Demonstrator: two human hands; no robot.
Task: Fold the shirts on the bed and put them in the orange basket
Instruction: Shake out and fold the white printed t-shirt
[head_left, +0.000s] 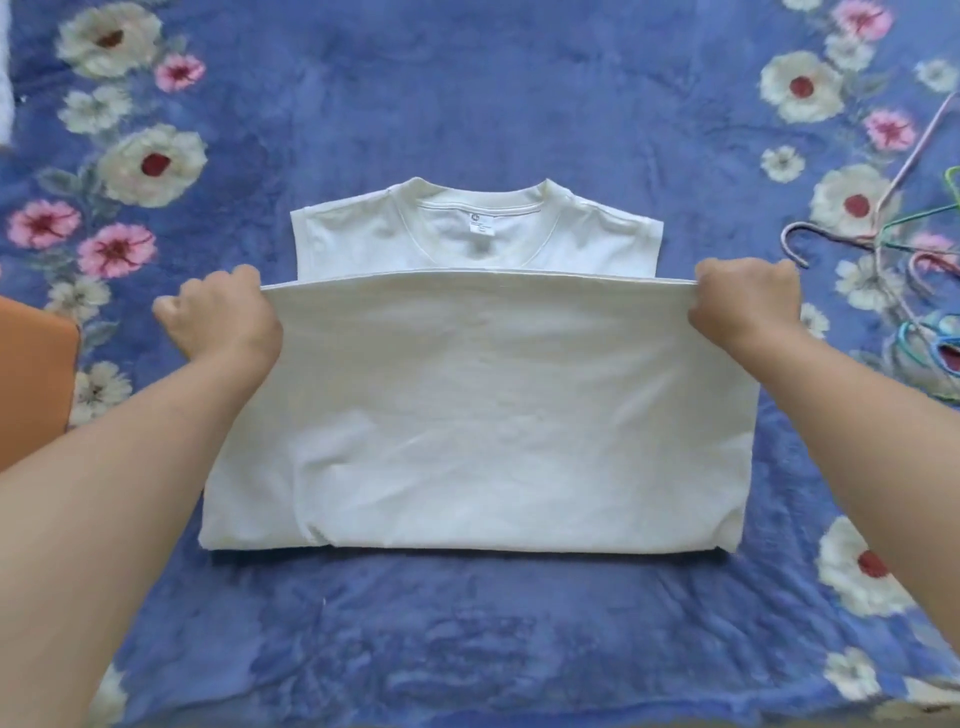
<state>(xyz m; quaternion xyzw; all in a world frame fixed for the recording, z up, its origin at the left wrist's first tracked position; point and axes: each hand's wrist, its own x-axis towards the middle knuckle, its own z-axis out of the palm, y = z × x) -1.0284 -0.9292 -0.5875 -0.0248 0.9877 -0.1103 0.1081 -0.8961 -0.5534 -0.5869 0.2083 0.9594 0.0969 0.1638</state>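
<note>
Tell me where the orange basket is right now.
In the head view, the orange basket sits at the left edge, only partly in frame, just left of the left hand gripping the white cotton shirt.

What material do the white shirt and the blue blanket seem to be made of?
White shirt: probably cotton jersey, matte; it drapes softly, with a ribbed collar.
Blue blanket: likely plush fleece, slightly shiny; its pile shows brushed patches between the printed flowers.
</note>
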